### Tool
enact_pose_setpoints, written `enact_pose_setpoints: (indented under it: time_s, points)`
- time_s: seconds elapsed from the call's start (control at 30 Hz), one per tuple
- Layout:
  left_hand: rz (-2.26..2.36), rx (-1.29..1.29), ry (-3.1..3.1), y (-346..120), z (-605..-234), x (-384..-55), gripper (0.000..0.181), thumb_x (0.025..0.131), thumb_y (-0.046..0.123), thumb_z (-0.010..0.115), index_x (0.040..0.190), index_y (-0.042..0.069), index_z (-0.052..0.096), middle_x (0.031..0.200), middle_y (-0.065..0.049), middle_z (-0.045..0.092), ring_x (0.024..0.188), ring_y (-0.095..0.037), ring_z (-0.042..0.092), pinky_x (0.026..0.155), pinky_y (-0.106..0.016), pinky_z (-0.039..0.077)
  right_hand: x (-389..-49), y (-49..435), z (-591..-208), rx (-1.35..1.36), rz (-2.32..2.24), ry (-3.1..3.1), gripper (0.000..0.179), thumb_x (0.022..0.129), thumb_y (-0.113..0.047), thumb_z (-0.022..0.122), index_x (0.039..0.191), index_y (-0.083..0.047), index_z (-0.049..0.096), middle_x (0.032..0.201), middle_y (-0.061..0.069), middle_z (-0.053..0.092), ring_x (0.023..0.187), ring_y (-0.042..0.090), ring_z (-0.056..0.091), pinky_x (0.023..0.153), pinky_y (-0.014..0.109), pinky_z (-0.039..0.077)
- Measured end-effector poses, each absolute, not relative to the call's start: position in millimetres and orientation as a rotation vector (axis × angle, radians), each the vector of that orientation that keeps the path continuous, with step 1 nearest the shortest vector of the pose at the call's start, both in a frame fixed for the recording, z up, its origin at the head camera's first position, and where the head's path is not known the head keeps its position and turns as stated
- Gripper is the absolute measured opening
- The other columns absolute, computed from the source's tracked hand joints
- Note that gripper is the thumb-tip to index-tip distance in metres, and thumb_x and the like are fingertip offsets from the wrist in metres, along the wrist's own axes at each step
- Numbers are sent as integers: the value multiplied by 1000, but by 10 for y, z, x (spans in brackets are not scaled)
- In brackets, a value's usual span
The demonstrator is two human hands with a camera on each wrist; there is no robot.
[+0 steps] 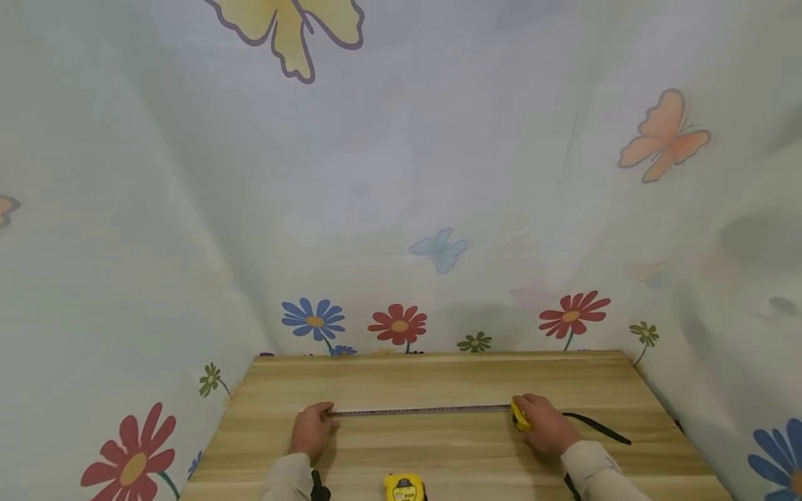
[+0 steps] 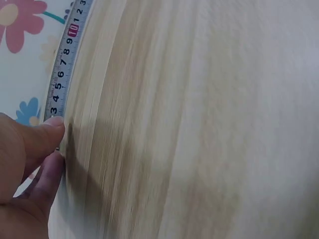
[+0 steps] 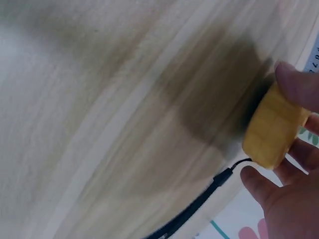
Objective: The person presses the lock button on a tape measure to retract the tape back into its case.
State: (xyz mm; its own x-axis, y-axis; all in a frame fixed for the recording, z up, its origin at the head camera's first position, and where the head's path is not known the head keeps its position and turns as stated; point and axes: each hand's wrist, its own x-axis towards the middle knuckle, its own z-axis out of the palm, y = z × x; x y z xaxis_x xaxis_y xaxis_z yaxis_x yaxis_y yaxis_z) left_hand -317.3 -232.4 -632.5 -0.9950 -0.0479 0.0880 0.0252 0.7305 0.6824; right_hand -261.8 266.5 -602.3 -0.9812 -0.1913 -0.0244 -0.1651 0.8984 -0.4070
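A tape measure with a yellow case (image 1: 519, 416) is gripped by my right hand (image 1: 548, 423) at the right of the wooden table. From it the metal blade (image 1: 426, 410) runs straight across to my left hand (image 1: 311, 430), which pinches the free end between thumb and fingers. In the left wrist view the printed numbers on the blade (image 2: 63, 69) show, from 3 upward past a red 10; the tip is hidden by the thumb (image 2: 52, 127). The right wrist view shows the thumb and fingers around the yellow case (image 3: 274, 129), with a black strap (image 3: 199, 199) trailing from it.
A second yellow tape measure (image 1: 404, 488) lies at the table's near side, between the two forearms. The wooden tabletop (image 1: 438, 376) ends against a pale wall covering (image 1: 351, 174) printed with flowers and butterflies, which also encloses both sides.
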Motion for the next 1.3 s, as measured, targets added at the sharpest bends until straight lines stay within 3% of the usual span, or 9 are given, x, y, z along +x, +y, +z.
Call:
enact_pose_setpoints:
  time_s: [0.3,0.47,0.57,0.73,1.0,1.17,1.3]
  points:
    - [-1177,46,-2781,-2523,-6333,-3103,25,84,5,84,109,2,81,101,-12,81,97,-31,75,85,-48,61,-2613,2618,-5978,-401,-658,3015,62,83,1,81,140,6,57,132,24,64,120,43,60,102,61,50]
    - [-1295,-8,-2691,-2608,-6192,-3110,19,85,4,83,103,6,83,98,-8,81,91,-21,76,79,-36,62,-2605,2678,-5762,-440,-601,3015,62,87,-2,79,144,2,56,133,20,64,116,35,61,99,57,52]
    - [-1398,-42,-2636,-2634,-6013,-3123,19,85,2,82,104,6,83,100,-10,81,89,-16,76,77,-32,63,-2579,2731,-5553,-502,-612,3015,62,88,-4,79,145,-1,56,135,20,63,117,36,63,99,58,53]
    - [-1523,-53,-2594,-2692,-5643,-3111,21,89,10,82,110,8,82,106,-11,81,93,-15,76,85,-38,63,-2495,2817,-5125,-668,-623,3001,55,94,-9,76,145,-10,56,139,18,64,116,34,66,96,57,56]
    - [-1539,-37,-2629,-2772,-5181,-3071,32,92,32,81,119,15,79,116,-5,79,107,-18,74,98,-45,59,-2316,2847,-4533,-907,-509,3006,32,95,-12,75,127,-13,71,128,21,61,105,29,63,85,47,58]
    - [-1567,-86,-2596,-2791,-4981,-3040,31,92,31,82,117,13,80,116,-7,79,103,-14,73,96,-42,60,-2252,2855,-4311,-1023,-405,3012,27,95,-15,76,121,-20,70,110,5,59,94,14,56,77,35,55]
    - [-1563,-125,-2576,-2800,-4867,-3020,29,93,27,81,118,13,80,113,-7,79,99,-11,73,90,-32,60,-2208,2877,-4223,-1103,-382,3018,21,94,-13,76,107,-27,67,99,-5,52,85,6,48,72,27,47]
